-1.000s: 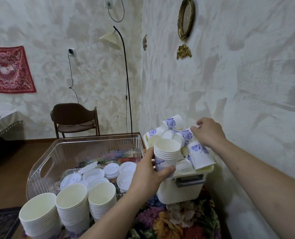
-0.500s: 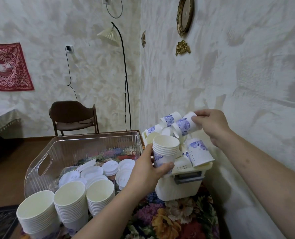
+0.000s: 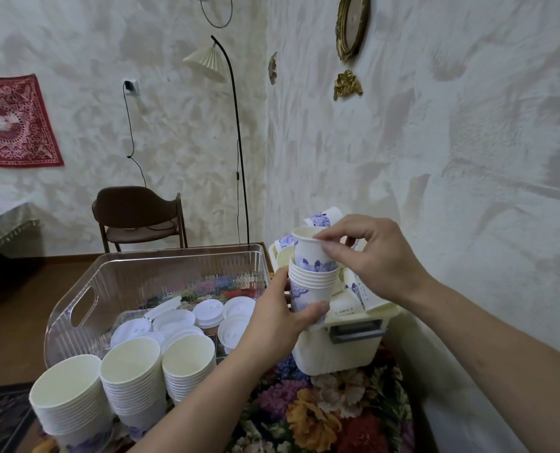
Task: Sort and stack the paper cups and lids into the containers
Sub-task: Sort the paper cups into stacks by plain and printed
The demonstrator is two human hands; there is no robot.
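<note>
1. Two grips share this job: my left hand (image 3: pixel 277 317) wraps its fingers and thumb round the small stack of blue-flowered cups (image 3: pixel 311 289), and my right hand (image 3: pixel 375 259) pinches the rim of one more blue-flowered cup (image 3: pixel 309 248), already partly sunk into the stack's top, just in front of the white bin (image 3: pixel 340 349).
2. If I push that cup in tilted, I judge its rim may buckle or jam.
3. Squeezing the stack too hard could crease the thin walls.
4. Loose cups (image 3: pixel 322 217) heaped in the white bin sit under my right wrist; a careless brush might tip them out.
5. Left of the white bin, the clear basket (image 3: pixel 85 299) of lids (image 3: pixel 208 310) and three tall cup stacks (image 3: pixel 129 376) look easy to knock.
</note>
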